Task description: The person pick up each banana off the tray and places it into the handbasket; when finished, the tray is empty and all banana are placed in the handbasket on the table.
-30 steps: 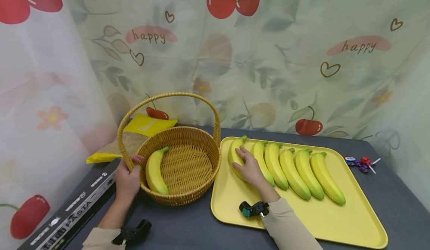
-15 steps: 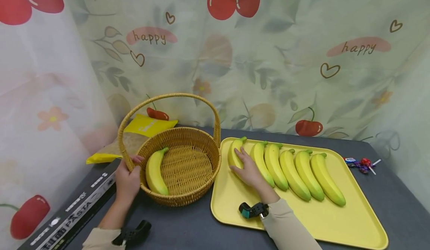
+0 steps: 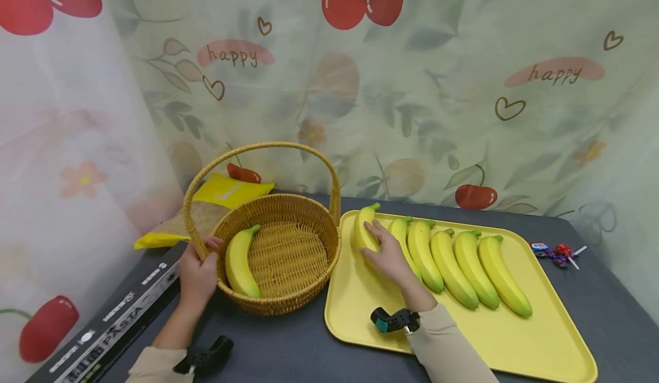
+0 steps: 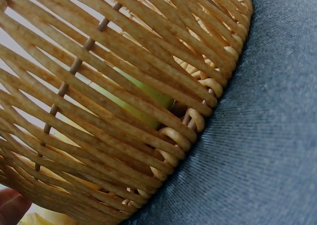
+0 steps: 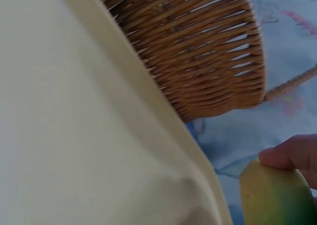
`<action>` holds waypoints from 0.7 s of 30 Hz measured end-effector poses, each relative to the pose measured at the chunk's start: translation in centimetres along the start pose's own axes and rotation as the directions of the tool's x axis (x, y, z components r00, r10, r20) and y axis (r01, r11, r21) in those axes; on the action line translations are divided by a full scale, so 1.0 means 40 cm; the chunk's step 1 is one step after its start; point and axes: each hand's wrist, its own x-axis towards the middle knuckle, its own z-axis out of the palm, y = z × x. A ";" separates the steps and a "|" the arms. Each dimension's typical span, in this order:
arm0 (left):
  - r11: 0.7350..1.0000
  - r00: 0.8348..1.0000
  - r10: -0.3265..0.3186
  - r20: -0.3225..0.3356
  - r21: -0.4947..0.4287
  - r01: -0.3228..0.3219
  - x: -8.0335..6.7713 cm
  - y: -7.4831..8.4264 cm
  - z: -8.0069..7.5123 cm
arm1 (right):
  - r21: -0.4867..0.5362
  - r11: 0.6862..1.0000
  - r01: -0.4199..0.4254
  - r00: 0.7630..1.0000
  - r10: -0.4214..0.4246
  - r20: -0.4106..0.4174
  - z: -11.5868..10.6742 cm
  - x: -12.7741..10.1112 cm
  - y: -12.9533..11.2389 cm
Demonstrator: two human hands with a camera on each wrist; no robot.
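Item: leftmost banana (image 3: 364, 231) of a row on the yellow tray (image 3: 463, 337), stem end pointing away from the person, lying just beside the tray's left rim and near the wicker basket (image 3: 309, 211). Right hand (image 3: 386, 254): laid over the banana's near half, fingers curled round it from the right side, thumb hidden in the head view; the right wrist view shows a fingertip (image 5: 290, 153) pressed on the peel, so the hand grasps the fruit, which looks slightly raised at its far end. Left hand (image 3: 198, 274): grips the basket's left rim at the foot of the handle, bracing it on the dark surface (image 3: 288, 343). Basket contents: one banana (image 3: 239, 260) along the left wall, the rest of the woven floor bare. Handling note, as a judgement: the fruit is best lifted straight up first so it clears the neighbouring bananas (image 3: 453, 263) and the tray rim, then passed under or in front of the arched handle (image 3: 257, 148), and laid parallel to the banana already inside; the brace on the rim should hold while this is done
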 end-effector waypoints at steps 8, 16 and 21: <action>1.000 1.000 -0.004 -0.005 0.016 0.004 -0.001 -0.003 0.000 | -0.002 1.000 -0.002 1.000 0.002 0.002 -0.046 -0.011 -0.041; 1.000 1.000 -0.010 -0.002 0.014 0.010 0.000 -0.004 0.001 | -0.035 0.998 0.044 0.996 -0.041 0.078 -0.109 -0.042 -0.095; 1.000 1.000 -0.009 -0.003 0.015 0.009 0.000 -0.005 0.001 | -0.076 0.992 0.099 0.991 -0.091 0.099 -0.139 -0.069 -0.134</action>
